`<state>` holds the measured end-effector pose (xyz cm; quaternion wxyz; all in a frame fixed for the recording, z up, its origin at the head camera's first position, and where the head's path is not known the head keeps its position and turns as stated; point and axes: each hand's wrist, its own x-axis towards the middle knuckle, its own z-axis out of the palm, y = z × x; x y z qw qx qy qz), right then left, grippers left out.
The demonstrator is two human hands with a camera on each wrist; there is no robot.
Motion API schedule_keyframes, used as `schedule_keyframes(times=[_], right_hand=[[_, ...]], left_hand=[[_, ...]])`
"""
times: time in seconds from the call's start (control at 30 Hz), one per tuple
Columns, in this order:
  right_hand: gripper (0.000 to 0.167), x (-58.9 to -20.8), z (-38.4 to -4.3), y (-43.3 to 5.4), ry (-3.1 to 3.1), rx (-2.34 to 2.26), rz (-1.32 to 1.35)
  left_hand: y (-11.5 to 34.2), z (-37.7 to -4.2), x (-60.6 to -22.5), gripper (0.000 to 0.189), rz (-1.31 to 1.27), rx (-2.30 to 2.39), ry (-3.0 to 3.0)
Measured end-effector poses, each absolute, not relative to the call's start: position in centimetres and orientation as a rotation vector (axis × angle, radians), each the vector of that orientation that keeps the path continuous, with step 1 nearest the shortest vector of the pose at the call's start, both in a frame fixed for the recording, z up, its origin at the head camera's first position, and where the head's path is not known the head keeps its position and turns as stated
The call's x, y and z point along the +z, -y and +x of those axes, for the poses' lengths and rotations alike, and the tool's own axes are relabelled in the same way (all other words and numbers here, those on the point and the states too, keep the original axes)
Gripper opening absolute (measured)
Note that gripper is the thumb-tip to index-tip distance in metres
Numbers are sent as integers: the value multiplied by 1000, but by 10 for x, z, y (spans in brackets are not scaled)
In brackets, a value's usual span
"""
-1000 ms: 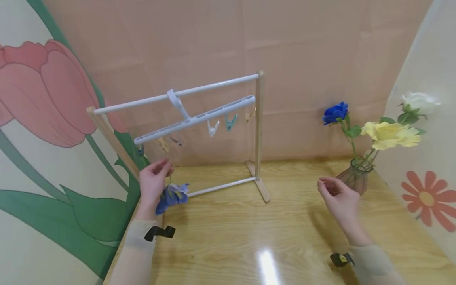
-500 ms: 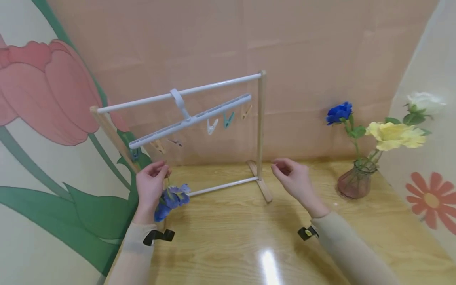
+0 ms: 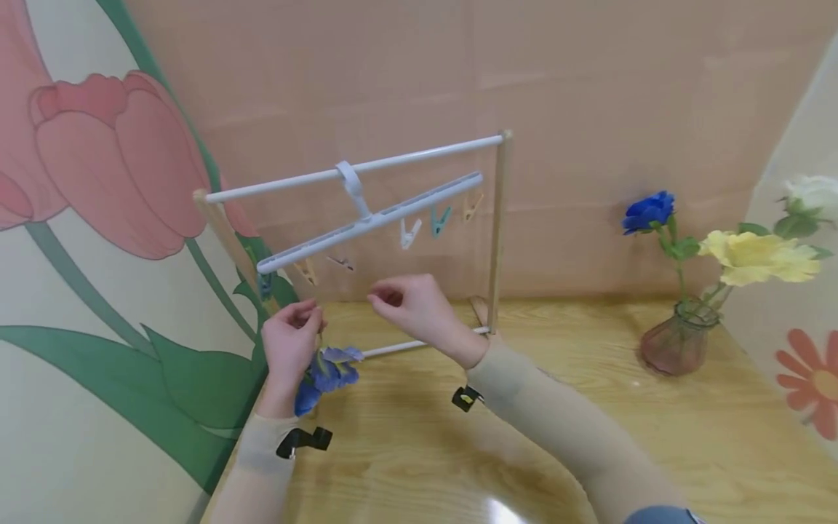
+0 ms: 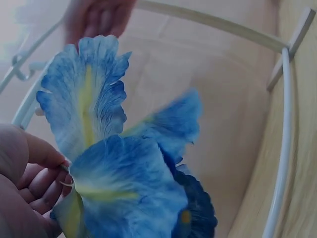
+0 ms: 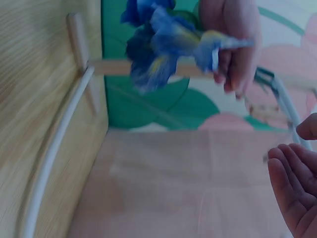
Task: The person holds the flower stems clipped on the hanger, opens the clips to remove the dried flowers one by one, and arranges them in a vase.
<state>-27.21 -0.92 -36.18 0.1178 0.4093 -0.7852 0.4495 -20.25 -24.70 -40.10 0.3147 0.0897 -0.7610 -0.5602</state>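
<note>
My left hand pinches the thin stem of a blue artificial iris, and the bloom hangs head down below the fingers. Up close in the left wrist view the iris shows ruffled petals with yellow streaks. To its right my right hand is raised in front of the rack with fingers loosely bent and nothing held. Above both hands a pale hanger carries small clips: a yellow clip, a dark purplish clip, a white clip and several others.
The hanger hooks over the white top bar of a wooden-legged rack. At the right a pinkish glass vase holds a blue rose, a yellow flower and a white rose. A tulip-painted wall borders the wooden table on the left.
My right hand has swept left from beside the vase to near the left hand, below the hanger. The left hand keeps its pinch on the iris stem with little movement.
</note>
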Motion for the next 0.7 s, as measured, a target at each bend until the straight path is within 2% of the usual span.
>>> schedule_keyframes(times=[0.23, 0.47, 0.7], right_hand=[[18, -351, -266, 57, 2323, 1225, 1209], [11, -342, -267, 79, 2302, 1002, 1086], [32, -329, -271, 101, 2337, 849, 981]], left_hand=[[243, -191, -405, 25, 192, -1598, 2093], [236, -190, -406, 18, 188, -1547, 2142], [233, -190, -405, 15, 224, -1450, 2148]])
